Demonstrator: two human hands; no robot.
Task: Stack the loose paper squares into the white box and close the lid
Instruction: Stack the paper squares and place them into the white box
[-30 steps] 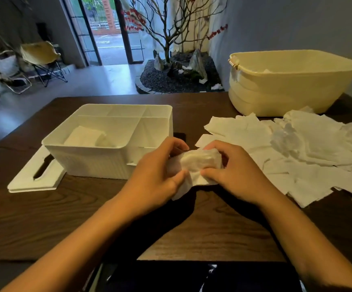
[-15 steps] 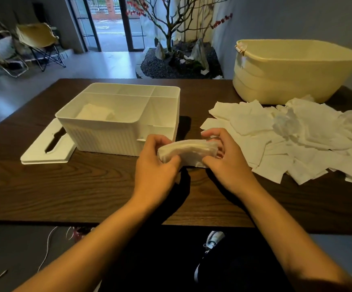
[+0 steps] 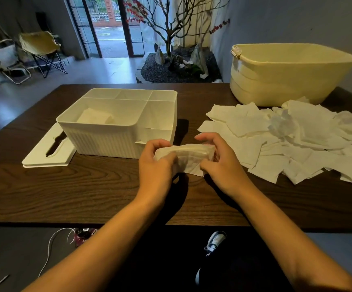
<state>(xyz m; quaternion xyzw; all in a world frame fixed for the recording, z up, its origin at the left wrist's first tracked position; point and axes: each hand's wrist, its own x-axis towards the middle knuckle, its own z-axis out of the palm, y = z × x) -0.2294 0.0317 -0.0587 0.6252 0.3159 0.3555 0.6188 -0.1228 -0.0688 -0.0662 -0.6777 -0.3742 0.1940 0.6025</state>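
Left hand (image 3: 156, 165) curled around the left end of a folded paper wad (image 3: 186, 158), right hand (image 3: 219, 161) pinching its right end, both just above the table (image 3: 86, 192) near its front edge. Wad's long axis runs left-right. Lid (image 3: 44, 148) flat at far left, touching the white box (image 3: 116, 125), open, with paper inside. Loose paper squares (image 3: 286, 140) heaped right, in front of a yellow tub (image 3: 286, 74).

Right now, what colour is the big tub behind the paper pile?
Pale yellow. The tub shows best in the head view, at the table's far right.
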